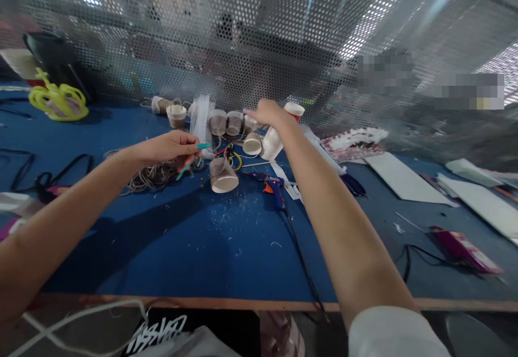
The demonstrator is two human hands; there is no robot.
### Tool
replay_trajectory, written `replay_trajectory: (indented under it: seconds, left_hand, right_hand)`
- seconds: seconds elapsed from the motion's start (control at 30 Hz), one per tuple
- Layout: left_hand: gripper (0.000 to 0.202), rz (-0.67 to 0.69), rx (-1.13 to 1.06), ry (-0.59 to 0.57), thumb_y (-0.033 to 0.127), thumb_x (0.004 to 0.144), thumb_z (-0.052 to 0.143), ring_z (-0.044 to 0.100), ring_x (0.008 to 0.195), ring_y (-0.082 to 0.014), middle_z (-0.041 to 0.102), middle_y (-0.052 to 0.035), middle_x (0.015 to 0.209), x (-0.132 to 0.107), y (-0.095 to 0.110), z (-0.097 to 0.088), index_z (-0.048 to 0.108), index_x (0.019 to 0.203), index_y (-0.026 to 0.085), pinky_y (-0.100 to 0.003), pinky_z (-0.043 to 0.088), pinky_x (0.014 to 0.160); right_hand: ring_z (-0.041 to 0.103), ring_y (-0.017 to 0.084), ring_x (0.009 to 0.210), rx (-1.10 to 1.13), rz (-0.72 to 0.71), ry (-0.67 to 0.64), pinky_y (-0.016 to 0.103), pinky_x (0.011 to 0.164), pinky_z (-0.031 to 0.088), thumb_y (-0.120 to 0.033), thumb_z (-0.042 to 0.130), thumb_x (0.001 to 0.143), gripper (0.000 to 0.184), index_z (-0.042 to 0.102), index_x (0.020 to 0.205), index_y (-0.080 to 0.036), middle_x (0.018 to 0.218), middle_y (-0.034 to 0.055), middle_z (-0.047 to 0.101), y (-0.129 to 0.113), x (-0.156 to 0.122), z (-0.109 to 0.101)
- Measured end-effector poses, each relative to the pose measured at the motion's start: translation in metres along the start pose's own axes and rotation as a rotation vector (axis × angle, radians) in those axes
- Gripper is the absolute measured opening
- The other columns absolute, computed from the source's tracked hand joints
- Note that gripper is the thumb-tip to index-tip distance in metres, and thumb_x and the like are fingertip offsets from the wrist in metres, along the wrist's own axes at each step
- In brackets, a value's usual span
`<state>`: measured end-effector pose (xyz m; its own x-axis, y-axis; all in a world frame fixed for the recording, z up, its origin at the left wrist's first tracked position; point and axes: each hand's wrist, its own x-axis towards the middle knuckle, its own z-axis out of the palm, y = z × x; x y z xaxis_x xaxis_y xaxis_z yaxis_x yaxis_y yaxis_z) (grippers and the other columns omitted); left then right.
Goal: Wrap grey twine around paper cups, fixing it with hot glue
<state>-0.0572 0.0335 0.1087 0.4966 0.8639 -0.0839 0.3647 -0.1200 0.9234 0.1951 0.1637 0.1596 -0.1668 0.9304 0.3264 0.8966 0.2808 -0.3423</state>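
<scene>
My left hand [178,148] is closed with its fingers pinched around a small teal-and-coral tool [183,172], whose kind I cannot make out. Beneath it lies a tangled heap of grey-brown cord [154,176]. At the back, my right hand [269,113] reaches out with its fingers extended, the tips at a small cord-wrapped cup [250,123]; its thumb is hidden. Beside that hand are a stack of white paper cups [272,144] and a cup on its side [252,144]. Between my hands, a larger cord-wrapped cup [224,176] lies tipped, its mouth toward me.
A blue glue gun [277,189] rests on the blue table [243,260], its cable running over the front edge. Clear glue sticks [201,122] and wrapped cups [218,122] stand at the back. White boards [408,179] lie right; a yellow crown [60,101] sits left.
</scene>
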Motion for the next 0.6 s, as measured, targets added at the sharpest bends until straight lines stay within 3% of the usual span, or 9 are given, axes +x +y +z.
replay_trajectory:
  seconds: [0.07, 0.17, 0.23, 0.33, 0.4, 0.47, 0.5, 0.6]
  left_hand:
    - [0.025, 0.024, -0.110, 0.073, 0.036, 0.088, 0.059, 0.049, 0.041, -0.0102, 0.055, 0.0006, 0.052, 0.008, -0.008, 0.009, 0.057, 0.069, 0.020, -0.022, 0.040, 0.043]
    - [0.023, 0.082, -0.169, 0.221, 0.036, 0.089, 0.059, 0.046, 0.041, -0.0085, 0.051, 0.0029, 0.054, 0.020, -0.022, 0.023, 0.057, 0.074, 0.019, -0.021, 0.040, 0.043]
    - [0.024, 0.147, -0.171, 0.335, 0.040, 0.090, 0.058, 0.050, 0.047, -0.0093, 0.053, 0.0022, 0.060, 0.026, -0.032, 0.032, 0.056, 0.078, 0.019, -0.022, 0.047, 0.048]
    - [0.025, 0.287, -0.104, 0.460, 0.043, 0.086, 0.061, 0.063, 0.075, -0.0150, 0.061, -0.0027, 0.085, 0.033, -0.050, 0.044, 0.058, 0.095, 0.019, -0.033, 0.058, 0.073]
    - [0.042, 0.358, 0.012, 0.468, 0.046, 0.081, 0.067, 0.063, 0.109, -0.0247, 0.061, -0.0098, 0.113, 0.036, -0.064, 0.052, 0.058, 0.114, 0.020, -0.047, 0.053, 0.098]
    - [0.068, 0.415, 0.080, 0.448, 0.049, 0.073, 0.076, 0.050, 0.133, -0.0338, 0.053, -0.0154, 0.133, 0.038, -0.078, 0.059, 0.050, 0.130, 0.022, -0.057, 0.038, 0.115]
    - [0.082, 0.445, 0.080, 0.414, 0.049, 0.069, 0.080, 0.045, 0.138, -0.0366, 0.047, -0.0177, 0.142, 0.039, -0.085, 0.063, 0.043, 0.137, 0.023, -0.059, 0.035, 0.116]
    - [0.113, 0.479, 0.035, 0.326, 0.047, 0.060, 0.086, 0.044, 0.139, -0.0391, 0.035, -0.0235, 0.152, 0.040, -0.100, 0.073, 0.021, 0.150, 0.024, -0.060, 0.043, 0.111]
  right_hand:
    - [0.062, 0.038, 0.117, -0.281, 0.030, -0.060, 0.053, 0.100, 0.047, -0.034, 0.072, 0.084, 0.044, 0.061, 0.113, -0.003, 0.115, 0.0238, 0.066, -0.016, -0.014, 0.003]
    - [0.054, 0.041, 0.128, -0.418, -0.019, -0.009, 0.053, 0.100, 0.046, -0.030, 0.059, 0.094, 0.050, 0.049, 0.134, -0.002, 0.139, 0.0293, 0.050, -0.036, -0.044, 0.000]
    - [0.056, 0.039, 0.125, -0.418, -0.022, 0.067, 0.049, 0.097, 0.048, -0.031, 0.052, 0.097, 0.046, 0.050, 0.133, -0.002, 0.137, 0.0295, 0.051, -0.039, -0.071, -0.004]
    - [0.065, 0.040, 0.110, -0.394, 0.217, 0.024, 0.049, 0.088, 0.052, -0.048, 0.046, 0.098, 0.054, 0.060, 0.117, 0.001, 0.114, 0.0307, 0.064, -0.027, -0.119, -0.005]
    - [0.065, 0.044, 0.109, -0.424, 0.367, -0.068, 0.052, 0.085, 0.053, -0.061, 0.050, 0.092, 0.069, 0.061, 0.116, 0.003, 0.111, 0.0337, 0.065, -0.012, -0.149, -0.002]
    - [0.065, 0.046, 0.111, -0.459, 0.479, -0.117, 0.052, 0.086, 0.053, -0.072, 0.050, 0.086, 0.084, 0.061, 0.117, 0.005, 0.112, 0.0363, 0.065, 0.004, -0.172, 0.005]
    - [0.065, 0.046, 0.111, -0.463, 0.529, -0.158, 0.050, 0.087, 0.053, -0.075, 0.051, 0.083, 0.089, 0.061, 0.119, 0.005, 0.113, 0.0364, 0.065, 0.012, -0.180, 0.009]
    - [0.067, 0.042, 0.110, -0.440, 0.552, -0.267, 0.047, 0.085, 0.054, -0.079, 0.054, 0.078, 0.092, 0.060, 0.125, 0.000, 0.115, 0.0316, 0.067, 0.028, -0.192, 0.021]
